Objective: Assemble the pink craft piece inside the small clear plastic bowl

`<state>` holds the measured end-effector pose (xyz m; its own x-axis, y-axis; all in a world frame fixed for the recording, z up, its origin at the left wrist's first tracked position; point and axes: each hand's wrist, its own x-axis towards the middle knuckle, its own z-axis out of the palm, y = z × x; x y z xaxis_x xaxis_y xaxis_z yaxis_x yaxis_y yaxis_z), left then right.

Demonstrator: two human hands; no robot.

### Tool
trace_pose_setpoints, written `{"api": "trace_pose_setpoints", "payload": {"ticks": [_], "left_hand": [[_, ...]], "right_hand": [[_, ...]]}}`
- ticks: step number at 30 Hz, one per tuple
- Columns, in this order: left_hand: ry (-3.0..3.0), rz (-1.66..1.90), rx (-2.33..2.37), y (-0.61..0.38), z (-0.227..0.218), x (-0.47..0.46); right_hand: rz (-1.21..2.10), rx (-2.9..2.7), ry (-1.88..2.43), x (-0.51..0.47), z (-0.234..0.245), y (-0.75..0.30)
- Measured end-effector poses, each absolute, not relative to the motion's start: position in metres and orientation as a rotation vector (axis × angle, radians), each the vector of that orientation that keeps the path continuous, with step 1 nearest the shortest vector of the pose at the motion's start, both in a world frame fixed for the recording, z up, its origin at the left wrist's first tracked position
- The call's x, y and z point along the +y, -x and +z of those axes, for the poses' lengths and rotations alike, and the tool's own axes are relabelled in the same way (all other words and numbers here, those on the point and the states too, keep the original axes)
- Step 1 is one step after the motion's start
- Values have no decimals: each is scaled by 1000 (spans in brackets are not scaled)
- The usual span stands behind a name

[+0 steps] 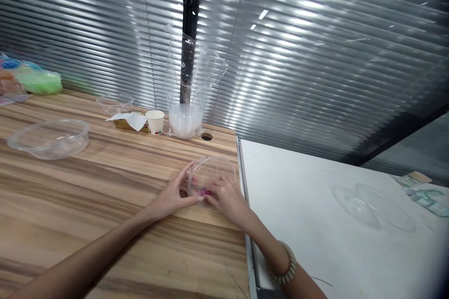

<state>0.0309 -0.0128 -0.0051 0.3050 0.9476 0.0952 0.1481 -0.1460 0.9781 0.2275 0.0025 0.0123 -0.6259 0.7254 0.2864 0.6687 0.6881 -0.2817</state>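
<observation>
A small clear plastic bowl (214, 170) rests near the right edge of the wooden table (105, 196), with something small and pink (205, 192) at its near rim. My left hand (174, 195) curls round the bowl's left side, thumb and forefinger on the rim. My right hand (227, 196) grips the near right rim, its fingers bent over the pink thing. A beaded bracelet (285, 266) is on my right wrist.
A large clear bowl (51, 137) stands at the left, another clear bowl (115, 102) behind it. A paper cup (155, 121), a napkin on a box (129, 120) and a bag of stacked clear bowls (185, 119) sit at the back. Clear lids (373, 205) lie on the white table (298, 224).
</observation>
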Motion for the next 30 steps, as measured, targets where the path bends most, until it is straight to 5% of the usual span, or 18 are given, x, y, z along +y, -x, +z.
{"api": "trace_pose_setpoints", "payload": {"ticks": [30], "left_hand": [[-1357,1036,940,-34,-9,-10]], "right_hand": [[-111,-2193,854,17,-14,-232]]}}
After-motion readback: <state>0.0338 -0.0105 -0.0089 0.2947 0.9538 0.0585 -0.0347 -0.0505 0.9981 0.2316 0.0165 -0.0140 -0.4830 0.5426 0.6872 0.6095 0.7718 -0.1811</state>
